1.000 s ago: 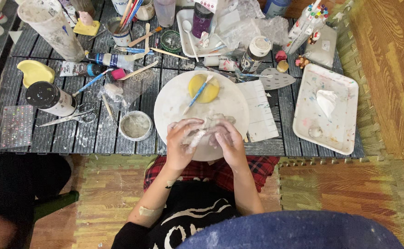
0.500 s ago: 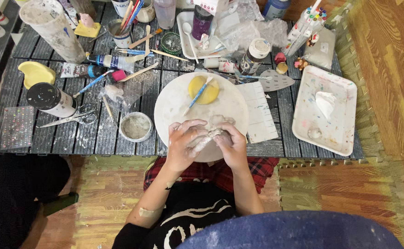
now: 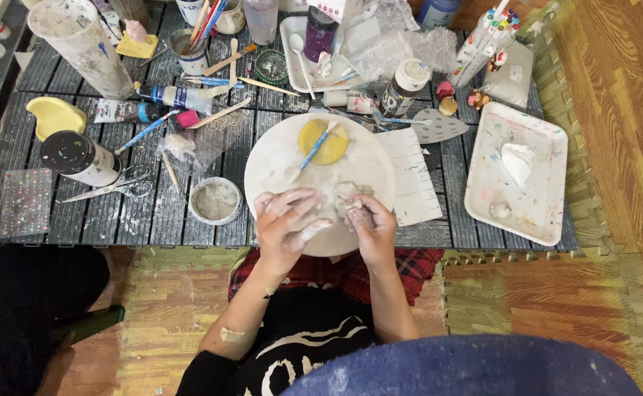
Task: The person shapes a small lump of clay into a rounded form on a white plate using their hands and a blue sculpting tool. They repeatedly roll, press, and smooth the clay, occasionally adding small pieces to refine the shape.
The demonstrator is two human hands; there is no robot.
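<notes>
A round white board [image 3: 277, 158] lies on the low grey slatted table [image 3: 145, 213]. My right hand [image 3: 369, 224] holds a small lump of pale clay [image 3: 348, 192] against the board's near edge. My left hand [image 3: 288, 224], smeared with white clay, lies beside it with fingers spread towards the lump. A yellow disc [image 3: 323, 143] with a blue-handled tool [image 3: 310, 150] across it rests at the far part of the board.
A small bowl of grey slip [image 3: 215, 199], scissors [image 3: 116, 185] and a black-lidded jar [image 3: 79, 158] lie left of the board. A white ruler-like sheet [image 3: 413, 176] and a paint-stained tray [image 3: 516, 172] sit to the right. Brushes, bottles and cups crowd the far side.
My hands, which were cupped together around the clay, have parted a little. The left hand's fingers have spread, and the lump now shows at the right hand's fingertips.
</notes>
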